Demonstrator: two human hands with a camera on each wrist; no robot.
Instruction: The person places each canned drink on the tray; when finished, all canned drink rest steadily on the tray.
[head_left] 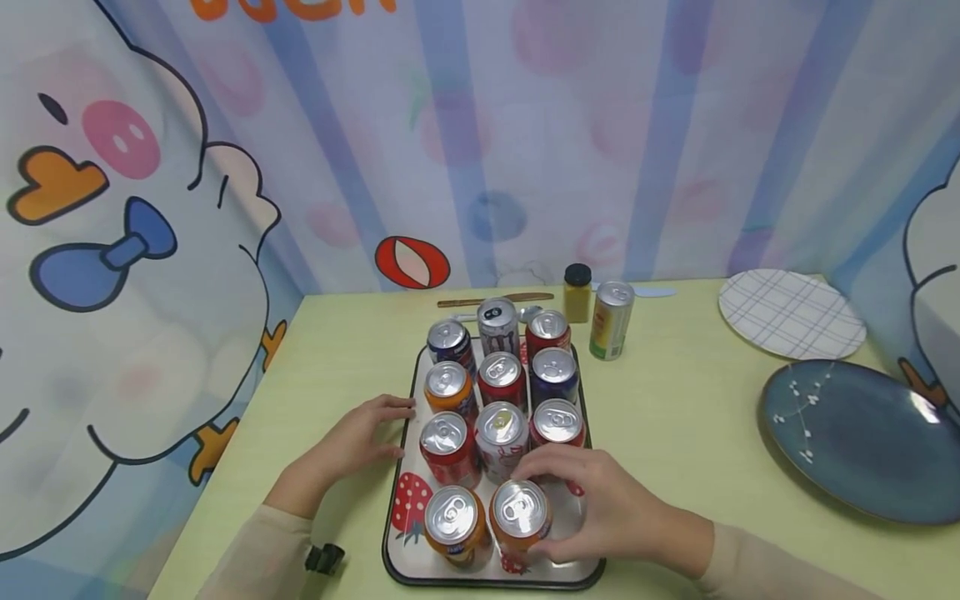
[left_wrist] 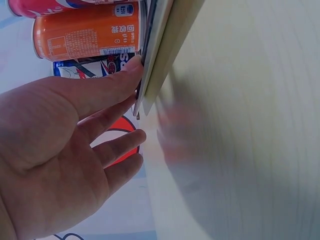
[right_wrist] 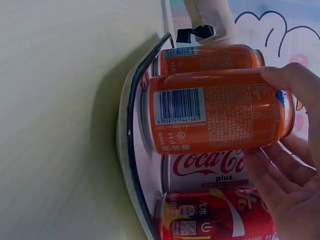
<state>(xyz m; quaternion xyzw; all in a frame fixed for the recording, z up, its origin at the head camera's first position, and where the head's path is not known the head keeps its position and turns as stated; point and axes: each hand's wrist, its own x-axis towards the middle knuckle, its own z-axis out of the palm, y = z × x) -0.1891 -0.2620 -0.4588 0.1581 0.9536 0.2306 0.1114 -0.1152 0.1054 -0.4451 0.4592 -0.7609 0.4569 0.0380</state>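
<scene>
A rectangular tray [head_left: 408,572] with a dark rim and strawberry prints carries several soda cans in rows. My right hand [head_left: 600,500] holds an orange Fanta can [head_left: 519,515] at the tray's near end, thumb on one side and fingers on the other. In the right wrist view this orange can [right_wrist: 215,112] stands on the tray. Beside it is another orange can [head_left: 456,523]; a white Coca-Cola Plus can [head_left: 501,437] and a red can [head_left: 450,450] stand just behind. My left hand [head_left: 360,442] rests at the tray's left edge, fingers loosely extended, its thumb [left_wrist: 115,82] at the rim.
Behind the tray lie a wooden-looking utensil [head_left: 495,299] and a spoon [head_left: 529,313]. A small yellow jar [head_left: 577,296] with a black lid and a yellow-green can [head_left: 611,321] stand to the back right. Farther right are a white checked plate [head_left: 791,312] and a dark blue plate [head_left: 862,442].
</scene>
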